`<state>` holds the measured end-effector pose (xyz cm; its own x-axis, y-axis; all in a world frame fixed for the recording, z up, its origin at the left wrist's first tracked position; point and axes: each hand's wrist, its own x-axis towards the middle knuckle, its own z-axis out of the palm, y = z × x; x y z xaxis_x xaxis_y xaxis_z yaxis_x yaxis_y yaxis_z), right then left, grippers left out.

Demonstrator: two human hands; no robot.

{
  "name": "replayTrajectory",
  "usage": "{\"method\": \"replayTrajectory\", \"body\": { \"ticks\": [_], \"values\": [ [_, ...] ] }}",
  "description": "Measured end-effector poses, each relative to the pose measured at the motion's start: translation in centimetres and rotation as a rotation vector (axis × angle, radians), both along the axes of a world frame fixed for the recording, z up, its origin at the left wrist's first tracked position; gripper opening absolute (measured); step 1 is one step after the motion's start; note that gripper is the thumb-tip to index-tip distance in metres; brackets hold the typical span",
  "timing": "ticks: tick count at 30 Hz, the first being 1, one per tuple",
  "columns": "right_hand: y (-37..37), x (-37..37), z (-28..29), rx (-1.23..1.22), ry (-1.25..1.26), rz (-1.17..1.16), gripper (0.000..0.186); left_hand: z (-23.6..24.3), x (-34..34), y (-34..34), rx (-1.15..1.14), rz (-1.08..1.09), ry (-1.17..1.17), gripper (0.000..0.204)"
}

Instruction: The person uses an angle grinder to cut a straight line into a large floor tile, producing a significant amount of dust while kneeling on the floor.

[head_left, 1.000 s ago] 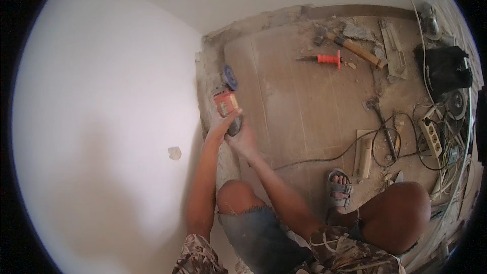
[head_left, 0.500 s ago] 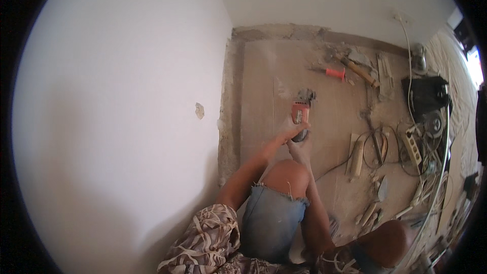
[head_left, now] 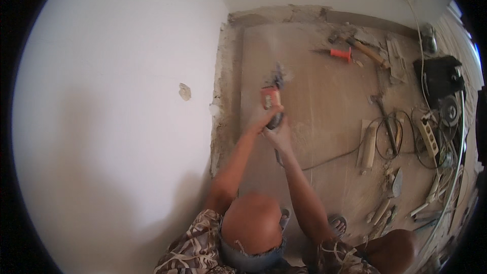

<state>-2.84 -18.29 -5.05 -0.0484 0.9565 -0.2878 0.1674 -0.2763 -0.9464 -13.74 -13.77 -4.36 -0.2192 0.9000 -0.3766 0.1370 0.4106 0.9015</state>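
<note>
A red angle grinder (head_left: 271,97) points away from me, low over the dusty brown floor (head_left: 314,101). My left hand (head_left: 262,120) is closed round the left side of its body. Behind it, my right hand (head_left: 280,133) grips the dark rear end, with the fingers partly hidden. The grinder's head and disc, at its far end, are blurred. From the rear of the tool a dark cord (head_left: 324,164) runs off to the right across the floor.
At left rises a white wall (head_left: 116,71) with a chipped patch; rough plaster lines its base. Right of the grinder lie a red-handled chisel (head_left: 340,54), a hammer (head_left: 370,53), a float (head_left: 369,147), a trowel (head_left: 396,182), a power strip (head_left: 428,139) and a black bag (head_left: 439,78).
Both hands have moved left and slightly away from me with the grinder, nearer the left wall. My view has shifted a little, and my knee sits lower in it.
</note>
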Motion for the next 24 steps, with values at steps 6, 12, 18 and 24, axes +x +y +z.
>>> {"method": "replayTrajectory", "body": {
  "ticks": [6,12,18,24],
  "values": [
    [1.8,-4.6,-0.1,-0.019,0.014,-0.020,0.070,1.7,-3.6,1.6,0.077,0.000,0.035,0.057],
    [2.6,-6.3,-0.4,0.011,0.042,-0.083,0.068,0.7,-5.0,3.0,0.131,-0.044,0.063,0.054],
    [3.7,-5.8,-1.7,-0.036,-0.077,-0.091,0.069,0.9,-4.4,3.8,-0.022,-0.119,-0.008,0.055],
    [4.1,-5.8,-2.6,-0.019,-0.099,-0.071,0.071,-2.5,-4.9,4.7,0.037,-0.105,-0.038,0.053]
  ]
}}
